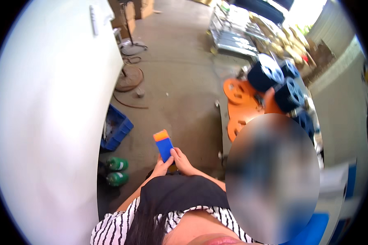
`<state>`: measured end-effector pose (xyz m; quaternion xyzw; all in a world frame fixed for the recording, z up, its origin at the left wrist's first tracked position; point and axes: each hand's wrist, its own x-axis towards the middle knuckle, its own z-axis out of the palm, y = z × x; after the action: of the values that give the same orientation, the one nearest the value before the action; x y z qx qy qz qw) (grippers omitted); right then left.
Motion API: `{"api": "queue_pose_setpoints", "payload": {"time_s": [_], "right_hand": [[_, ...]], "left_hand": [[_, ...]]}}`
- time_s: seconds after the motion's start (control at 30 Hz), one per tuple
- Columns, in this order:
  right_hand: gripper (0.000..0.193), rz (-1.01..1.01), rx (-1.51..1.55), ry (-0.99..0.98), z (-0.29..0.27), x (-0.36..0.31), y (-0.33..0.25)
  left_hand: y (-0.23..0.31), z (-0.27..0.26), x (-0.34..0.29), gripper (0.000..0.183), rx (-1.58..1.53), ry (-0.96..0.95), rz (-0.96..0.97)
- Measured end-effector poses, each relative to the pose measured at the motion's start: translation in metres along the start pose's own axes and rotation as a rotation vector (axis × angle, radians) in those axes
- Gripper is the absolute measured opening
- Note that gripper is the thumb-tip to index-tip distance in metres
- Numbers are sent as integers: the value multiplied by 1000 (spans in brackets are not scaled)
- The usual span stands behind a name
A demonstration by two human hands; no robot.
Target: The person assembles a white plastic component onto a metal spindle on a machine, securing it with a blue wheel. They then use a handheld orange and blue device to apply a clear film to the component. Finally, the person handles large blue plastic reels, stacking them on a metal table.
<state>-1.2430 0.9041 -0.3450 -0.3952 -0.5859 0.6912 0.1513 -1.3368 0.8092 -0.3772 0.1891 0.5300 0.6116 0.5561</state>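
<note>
In front of my body I hold a flat, oblong blue object with an orange end (164, 149), its exact kind not clear. It points up and away from me, orange end outermost. My left hand (161, 168) is closed around its near left edge. Closed on the near right side is my right hand (181, 161), with the thumb lying along the blue face. The two hands are close together, and the near end of the object is partly hidden by the fingers.
A big white surface (57, 122) fills the left side. Beside it are a blue crate (120, 128) and two green cylinders (117, 163). On the right, a cart holds orange plates (243, 108) and dark blue spools (265, 73); a blurred oval hides part. A metal trolley (235, 41) stands beyond.
</note>
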Motion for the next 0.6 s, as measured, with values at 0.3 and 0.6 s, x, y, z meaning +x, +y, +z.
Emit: {"api": "queue_pose_setpoints", "payload": {"time_s": [0.3,0.6], "right_hand": [[38,-393,-591,78,-105,251,-125],[42,-86,-593,-159,-218,557,-129]], "left_hand": [[156,-10,272,45,11,75,1],[246,-112,555,45,-179,298,-150]]}}
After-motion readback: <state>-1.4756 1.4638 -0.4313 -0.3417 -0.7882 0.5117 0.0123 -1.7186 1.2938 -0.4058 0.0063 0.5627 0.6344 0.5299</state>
